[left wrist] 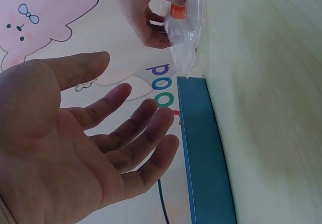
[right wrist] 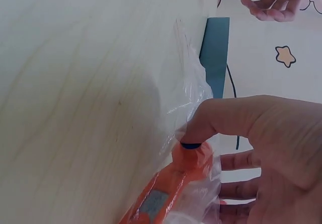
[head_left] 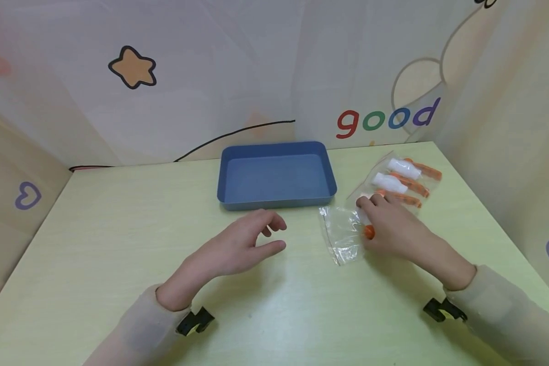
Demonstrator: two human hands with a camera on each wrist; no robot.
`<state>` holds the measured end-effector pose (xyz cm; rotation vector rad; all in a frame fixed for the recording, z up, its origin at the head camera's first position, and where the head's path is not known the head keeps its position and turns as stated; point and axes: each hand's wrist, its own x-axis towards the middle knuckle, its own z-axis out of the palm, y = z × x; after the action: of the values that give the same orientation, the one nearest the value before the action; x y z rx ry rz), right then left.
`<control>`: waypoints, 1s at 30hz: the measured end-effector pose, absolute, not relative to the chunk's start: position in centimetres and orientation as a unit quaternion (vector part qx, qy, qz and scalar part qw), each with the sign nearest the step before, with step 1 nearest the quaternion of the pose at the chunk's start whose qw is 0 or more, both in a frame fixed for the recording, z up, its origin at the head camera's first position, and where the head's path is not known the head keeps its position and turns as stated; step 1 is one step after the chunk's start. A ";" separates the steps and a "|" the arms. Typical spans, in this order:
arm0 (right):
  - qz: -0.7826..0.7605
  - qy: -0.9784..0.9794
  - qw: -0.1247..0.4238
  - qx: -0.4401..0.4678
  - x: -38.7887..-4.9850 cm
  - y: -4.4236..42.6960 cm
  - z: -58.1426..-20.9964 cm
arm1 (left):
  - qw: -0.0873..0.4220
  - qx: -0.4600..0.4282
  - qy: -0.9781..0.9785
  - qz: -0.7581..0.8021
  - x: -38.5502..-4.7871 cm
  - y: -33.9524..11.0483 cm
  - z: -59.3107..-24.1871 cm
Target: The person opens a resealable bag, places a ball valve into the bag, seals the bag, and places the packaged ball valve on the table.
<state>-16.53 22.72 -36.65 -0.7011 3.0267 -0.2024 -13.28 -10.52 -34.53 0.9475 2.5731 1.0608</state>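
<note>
My right hand (head_left: 395,223) pinches a clear plastic bag (head_left: 343,234) at the right of the table, thumb on one side and fingers on the other. Inside that bag is an orange long-bodied object (right wrist: 191,158) with a grey patch; its kind is unclear. A dark blue spot shows under the thumb tip in the right wrist view. Left of it, my left hand (head_left: 242,241) hovers over the table, holding nothing, its fingers loosely bent and thumb apart. Beyond the right hand lie more clear bags with orange pieces (head_left: 412,184) and white pieces (head_left: 390,182), partly covered by that hand.
A shallow blue tray (head_left: 276,204) stands at the back middle of the table, close to the curtain (head_left: 238,76). The pale wooden table (head_left: 128,244) meets printed curtains on its left, back and right sides.
</note>
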 end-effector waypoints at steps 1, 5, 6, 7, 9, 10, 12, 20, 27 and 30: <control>-0.063 0.972 0.014 -0.227 -16.6 22.8 -36.7 | 0.101 0.321 0.871 0.359 -13.3 -10.5 -34.5; -0.060 0.970 0.012 -0.236 -16.9 23.3 -36.7 | 0.105 0.322 0.871 0.356 -13.3 -10.5 -34.5; -0.062 0.969 0.012 -0.237 -17.0 23.4 -36.7 | 0.106 0.321 0.871 0.355 -13.3 -10.5 -34.5; -0.064 0.969 0.012 -0.237 -17.0 23.6 -36.8 | 0.109 0.320 0.872 0.354 -13.3 -10.5 -34.5; -0.070 0.969 0.012 -0.236 -17.1 23.8 -36.8 | 0.115 0.319 0.873 0.351 -13.3 -10.5 -34.5; -0.073 0.969 0.011 -0.235 -17.2 23.9 -36.9 | 0.119 0.318 0.873 0.349 -13.3 -10.6 -34.5; -0.076 0.969 0.005 -0.237 -17.2 24.2 -36.9 | 0.127 0.317 0.874 0.346 -13.4 -10.7 -34.6; -0.058 0.960 -0.024 -0.273 -17.4 24.7 -37.0 | 0.132 0.305 0.892 0.307 -13.6 -11.4 -35.2; -0.061 0.952 -0.037 -0.296 -17.1 24.5 -36.4 | 0.119 0.286 0.917 0.251 -14.0 -12.2 -35.7; -0.097 0.950 -0.045 -0.294 -16.7 23.7 -35.8 | 0.101 0.279 0.927 0.229 -14.2 -12.5 -36.0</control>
<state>-16.71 23.69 -35.80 -0.9510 3.0719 -0.3143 -14.25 -12.49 -36.00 0.8236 2.7389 0.6779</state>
